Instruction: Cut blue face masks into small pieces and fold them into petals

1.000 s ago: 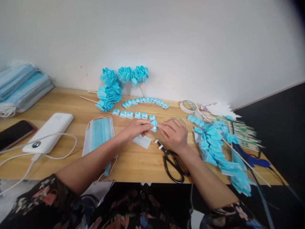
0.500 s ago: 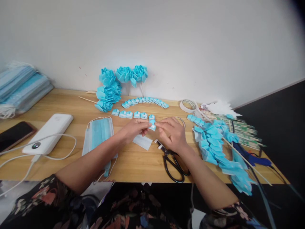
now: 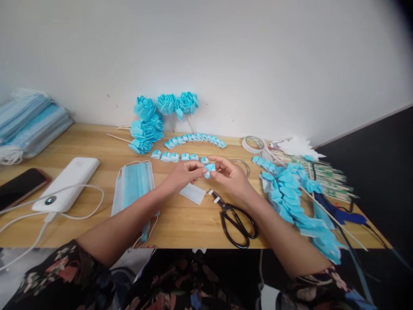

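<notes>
My left hand (image 3: 183,174) and my right hand (image 3: 230,175) meet over the middle of the wooden table (image 3: 180,224), both pinching a small folded blue piece (image 3: 210,168) between their fingertips. Just beyond them lies a row of small folded blue pieces (image 3: 176,156), and a longer curved row (image 3: 195,139) behind that. A pale blue cut strip (image 3: 192,193) lies under my left hand. Black scissors (image 3: 235,219) lie below my right wrist.
A blue face mask (image 3: 134,185) lies left of my hands, with a white power bank (image 3: 67,178), its cable and a phone (image 3: 19,186) further left. Stacked masks (image 3: 29,122) sit far left. Blue flowers (image 3: 161,113) lean on the wall. Tape rolls (image 3: 253,144), folded blue pieces (image 3: 290,193) and sticks lie right.
My right hand has turned and lifted slightly off the scissors while both hands keep working the small blue piece. The view has shifted a little.
</notes>
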Demonstrator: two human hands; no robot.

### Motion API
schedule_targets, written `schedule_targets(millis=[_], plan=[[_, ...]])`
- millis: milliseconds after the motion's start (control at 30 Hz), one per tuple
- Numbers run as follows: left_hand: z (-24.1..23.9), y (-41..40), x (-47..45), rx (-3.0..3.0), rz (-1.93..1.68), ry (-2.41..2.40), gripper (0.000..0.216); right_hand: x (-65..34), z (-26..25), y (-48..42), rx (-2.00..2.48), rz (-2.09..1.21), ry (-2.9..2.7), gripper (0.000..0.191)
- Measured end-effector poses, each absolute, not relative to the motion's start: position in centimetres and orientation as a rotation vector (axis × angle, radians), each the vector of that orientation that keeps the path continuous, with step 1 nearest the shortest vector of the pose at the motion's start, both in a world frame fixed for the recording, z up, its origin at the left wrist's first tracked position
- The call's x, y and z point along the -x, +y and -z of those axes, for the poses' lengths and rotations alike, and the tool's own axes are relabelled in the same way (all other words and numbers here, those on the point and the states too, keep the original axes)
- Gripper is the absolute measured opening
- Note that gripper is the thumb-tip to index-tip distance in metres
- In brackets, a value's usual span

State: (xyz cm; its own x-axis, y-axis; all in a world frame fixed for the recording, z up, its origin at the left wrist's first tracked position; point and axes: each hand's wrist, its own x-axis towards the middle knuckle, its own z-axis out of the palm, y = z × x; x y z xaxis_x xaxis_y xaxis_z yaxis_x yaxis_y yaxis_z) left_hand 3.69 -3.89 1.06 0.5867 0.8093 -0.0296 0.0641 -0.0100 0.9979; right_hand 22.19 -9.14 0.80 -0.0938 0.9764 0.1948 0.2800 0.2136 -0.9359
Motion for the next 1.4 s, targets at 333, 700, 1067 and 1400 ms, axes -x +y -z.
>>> schedule_targets(millis=[333, 700, 1067, 1400], plan=[[-1.1, -3.6, -3.4, -1.391, -0.819, 0.822, 0.043, -21.7, -2.5, -7.5, 1.287, -0.803, -1.644, 0.042], [-0.9, -3.5, -3.5, -1.507, -0.784, 0.863, 0.031, -22.1, -0.4, -7.4, 1.216, -1.021, -1.422, 0.035], [0.2, -4.0, -3.8, -1.799, -0.748, 0.870, 0.029, -21.4, -0.1, -8.1, 1.190, -0.979, -1.465, 0.035], [-0.6, -3.8, -3.6, -1.626, -0.784, 0.885, 0.030, -21.3, -0.5, -8.1, 1.133, -1.180, -1.184, 0.037]])
